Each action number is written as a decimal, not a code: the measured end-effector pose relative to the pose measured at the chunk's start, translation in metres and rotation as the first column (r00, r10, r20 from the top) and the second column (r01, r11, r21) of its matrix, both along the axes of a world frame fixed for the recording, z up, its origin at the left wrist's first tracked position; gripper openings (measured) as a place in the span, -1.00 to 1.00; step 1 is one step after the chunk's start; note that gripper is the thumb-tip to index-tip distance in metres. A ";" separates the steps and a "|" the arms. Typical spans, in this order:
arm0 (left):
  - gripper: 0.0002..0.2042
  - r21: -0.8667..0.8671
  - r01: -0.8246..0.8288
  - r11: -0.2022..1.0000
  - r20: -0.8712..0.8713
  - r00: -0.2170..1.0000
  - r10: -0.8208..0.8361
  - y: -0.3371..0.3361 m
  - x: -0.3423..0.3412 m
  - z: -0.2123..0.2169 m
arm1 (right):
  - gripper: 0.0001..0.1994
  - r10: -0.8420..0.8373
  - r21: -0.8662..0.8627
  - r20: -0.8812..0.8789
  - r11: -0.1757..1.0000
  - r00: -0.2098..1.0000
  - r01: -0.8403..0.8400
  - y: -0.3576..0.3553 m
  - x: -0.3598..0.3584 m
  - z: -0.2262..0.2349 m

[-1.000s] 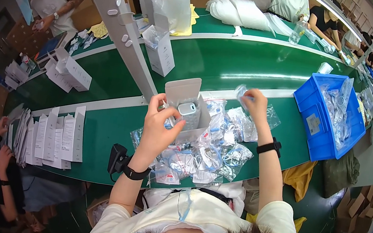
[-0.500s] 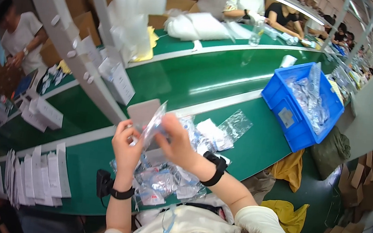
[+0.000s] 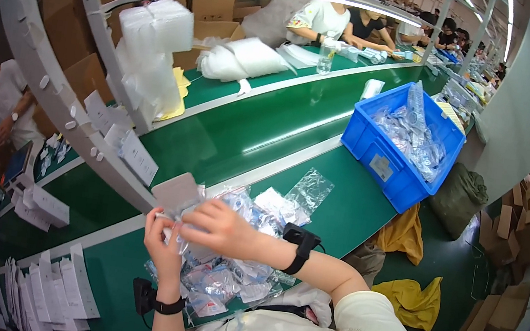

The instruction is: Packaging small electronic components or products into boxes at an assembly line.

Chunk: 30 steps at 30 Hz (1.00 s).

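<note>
My left hand (image 3: 162, 249) holds a small grey-white box (image 3: 177, 195) with its lid flap up, over the green table. My right hand (image 3: 219, 227) has come across to the box and pinches a clear plastic packet (image 3: 181, 238) at its opening. Both wrists wear black bands. Under my hands lies a pile of clear packets (image 3: 232, 276) with small parts in them.
A blue crate (image 3: 390, 163) full of packets stands at the right end of the table. A green conveyor belt (image 3: 243, 125) runs behind. White leaflets (image 3: 51, 291) lie at the lower left, white boxes (image 3: 43, 202) at the left. Other people work across the belt.
My right hand moved from the right side of the pile over to the box in my left hand, bringing a clear packet with it. My view swung toward the right.
</note>
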<state>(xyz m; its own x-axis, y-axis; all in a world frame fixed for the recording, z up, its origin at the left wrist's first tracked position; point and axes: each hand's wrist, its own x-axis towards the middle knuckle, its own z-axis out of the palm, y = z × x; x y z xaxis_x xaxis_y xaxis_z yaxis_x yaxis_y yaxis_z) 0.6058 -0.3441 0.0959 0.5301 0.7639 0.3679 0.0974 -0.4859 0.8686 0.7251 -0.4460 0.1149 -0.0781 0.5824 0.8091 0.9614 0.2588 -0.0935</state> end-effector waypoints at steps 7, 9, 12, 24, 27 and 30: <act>-0.89 0.040 0.015 0.999 0.126 0.992 -0.020 0.001 -0.007 -0.014 | -0.76 0.140 -0.147 -0.123 0.976 0.983 -0.157 0.006 0.005 -0.004; -0.89 0.010 0.020 1.000 0.130 0.991 -0.021 0.000 -0.009 -0.016 | -0.75 0.104 -0.217 -0.133 0.967 0.986 -0.131 0.002 0.005 0.007; -0.88 -0.030 0.037 0.999 0.193 0.981 -0.031 -0.006 -0.005 -0.021 | -0.71 0.037 -0.349 -0.151 0.933 0.988 -0.088 -0.002 0.002 0.022; -0.82 0.009 0.028 1.000 0.259 0.965 -0.030 -0.017 0.000 -0.026 | -0.66 0.288 -0.597 -0.228 0.713 0.930 -0.368 -0.003 0.033 0.035; -0.82 0.024 0.028 0.999 0.252 0.967 -0.033 -0.017 0.002 -0.022 | -0.68 0.250 -0.474 -0.047 0.847 0.967 -0.242 -0.004 0.028 0.027; -0.83 0.013 0.029 0.999 0.243 0.970 -0.032 -0.016 0.002 -0.022 | -0.71 0.241 -0.455 -0.012 0.863 0.970 -0.220 -0.012 0.016 0.024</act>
<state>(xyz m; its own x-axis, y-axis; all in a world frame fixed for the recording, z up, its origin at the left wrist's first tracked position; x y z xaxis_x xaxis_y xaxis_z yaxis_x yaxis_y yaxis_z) 0.6076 -0.3597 0.0741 0.4470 0.7449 0.4953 -0.1310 -0.4932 0.8600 0.7408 -0.4579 0.1389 -0.2839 0.8431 0.4567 0.8853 0.4134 -0.2130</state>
